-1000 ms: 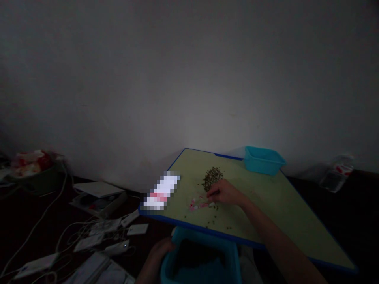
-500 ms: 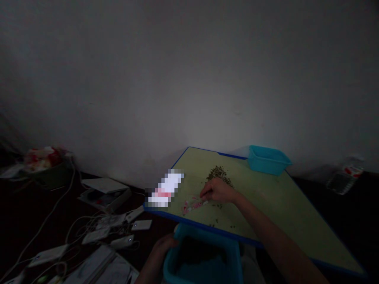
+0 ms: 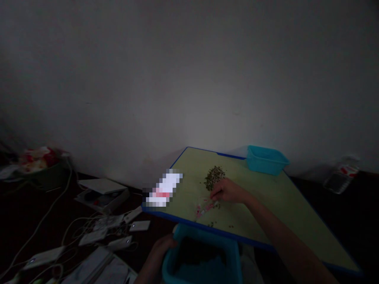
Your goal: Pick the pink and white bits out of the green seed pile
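My right hand (image 3: 227, 191) rests on a pale green table top with a blue edge (image 3: 266, 205). Its fingers are curled together beside a pile of small dark green bits (image 3: 213, 176). What the fingers pinch, if anything, I cannot make out. Just in front of the fingertips lie pink and white small pieces (image 3: 204, 208). Loose green bits are scattered toward the near edge. My left hand (image 3: 161, 248) grips the left rim of a teal plastic tub (image 3: 204, 256) held below the table's near edge.
A second teal tub (image 3: 266, 159) stands at the table's far corner. A blurred white and pink patch (image 3: 164, 188) lies on the table's left corner. Cables, adapters and flat white boxes (image 3: 100, 189) litter the dark floor at left. A plain wall is behind.
My right hand slid left toward the pink pieces, then came back right next to the pile. The pink and white pieces shifted nearer the table's front edge. The left hand kept holding the tub.
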